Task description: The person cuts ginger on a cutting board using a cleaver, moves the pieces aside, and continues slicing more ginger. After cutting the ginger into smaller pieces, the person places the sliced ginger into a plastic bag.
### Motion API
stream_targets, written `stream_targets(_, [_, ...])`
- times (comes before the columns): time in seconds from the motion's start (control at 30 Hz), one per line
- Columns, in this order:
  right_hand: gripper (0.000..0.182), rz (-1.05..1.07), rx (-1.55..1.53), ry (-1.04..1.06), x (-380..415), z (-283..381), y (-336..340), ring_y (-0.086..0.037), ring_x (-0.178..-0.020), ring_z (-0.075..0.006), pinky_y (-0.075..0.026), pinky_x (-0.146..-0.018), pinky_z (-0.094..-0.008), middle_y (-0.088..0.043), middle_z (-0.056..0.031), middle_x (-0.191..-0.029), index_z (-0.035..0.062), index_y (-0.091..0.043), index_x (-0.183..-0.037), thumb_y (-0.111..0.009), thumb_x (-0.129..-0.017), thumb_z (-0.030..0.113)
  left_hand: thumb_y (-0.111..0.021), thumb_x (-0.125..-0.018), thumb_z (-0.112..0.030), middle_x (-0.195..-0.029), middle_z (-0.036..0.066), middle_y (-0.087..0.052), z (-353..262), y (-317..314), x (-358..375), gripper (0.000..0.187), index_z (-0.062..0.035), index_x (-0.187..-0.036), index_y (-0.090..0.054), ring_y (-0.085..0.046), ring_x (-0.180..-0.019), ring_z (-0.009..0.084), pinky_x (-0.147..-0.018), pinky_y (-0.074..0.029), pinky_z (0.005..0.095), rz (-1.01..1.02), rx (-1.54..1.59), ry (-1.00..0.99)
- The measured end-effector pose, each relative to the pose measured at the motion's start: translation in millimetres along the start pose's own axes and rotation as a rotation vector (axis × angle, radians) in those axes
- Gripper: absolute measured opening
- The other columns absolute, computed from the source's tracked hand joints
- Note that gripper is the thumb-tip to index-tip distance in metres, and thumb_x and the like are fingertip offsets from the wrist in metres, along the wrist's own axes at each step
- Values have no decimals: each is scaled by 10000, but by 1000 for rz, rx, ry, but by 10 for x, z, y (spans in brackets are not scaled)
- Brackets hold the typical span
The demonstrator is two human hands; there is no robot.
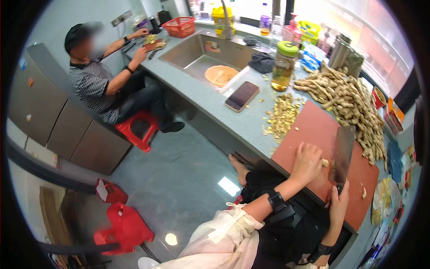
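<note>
Right hand [338, 201] wrapped round cleaver [342, 152] handle, I judge blade heavy, stiff. Left hand [307, 162] curled, pinning ginger piece [324, 162] just beside blade on red board [322, 130]; small, firm, likely slippery.

I see a long grey stone counter [215, 105] carrying a reddish-brown cutting board [313, 130]. A black smartphone [242, 96], chopped ginger bits [282, 117] and a heap of whole ginger roots [347, 101] lie on it too.

No legible text, labels or numbers; packaging [309, 31] by window too blurred to read.
</note>
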State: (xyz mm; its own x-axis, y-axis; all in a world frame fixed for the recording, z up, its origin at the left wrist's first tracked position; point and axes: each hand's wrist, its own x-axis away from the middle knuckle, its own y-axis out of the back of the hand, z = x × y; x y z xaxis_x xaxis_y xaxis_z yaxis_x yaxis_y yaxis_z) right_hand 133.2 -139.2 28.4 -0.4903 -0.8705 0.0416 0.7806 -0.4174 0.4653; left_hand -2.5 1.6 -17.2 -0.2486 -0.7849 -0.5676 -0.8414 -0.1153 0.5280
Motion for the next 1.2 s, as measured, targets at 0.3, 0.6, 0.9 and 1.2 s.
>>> stream_targets(0.3, [511,97,232,-19,-3,385,188,-628,-531,-229,-494,-519,-379,-612,-118,-657,14,-427,-1469,-592,-1001,132,-722,-756,-130,-1011,125,-623,25,40,1,211,-81,-952,-660,-561,-1118,343,-1119,-342,516,103,-28,-64])
stream_targets(0.6, [386,111,347,-43,62,460,451,-655,-555,-286,-502,-556,-417,-638,-175,-709,16,-506,-1332,-623,-993,156,-764,-784,-128,-998,89,-617,11,62,-6,186,-85,-951,-692,-552,-1120,330,-1152,-321,526,143,29,-84])
stream_targets(0.9, [427,154,440,7,89,566,450,-676,-822,-450,-503,-737,-511,-679,-257,-863,36,-500,-1364,-623,-991,203,-802,-784,-149,-965,86,-622,7,74,-9,188,-82,-935,-711,-564,-1096,327,-1151,-327,516,173,30,-112])
stream_targets(1.2, [359,164,625,93,65,588,390,-656,-953,-500,-500,-799,-565,-691,-289,-957,37,-488,-1267,-629,-990,216,-805,-769,-129,-960,81,-626,17,61,-6,177,-85,-917,-719,-569,-1094,322,-1151,-327,515,182,18,-111])
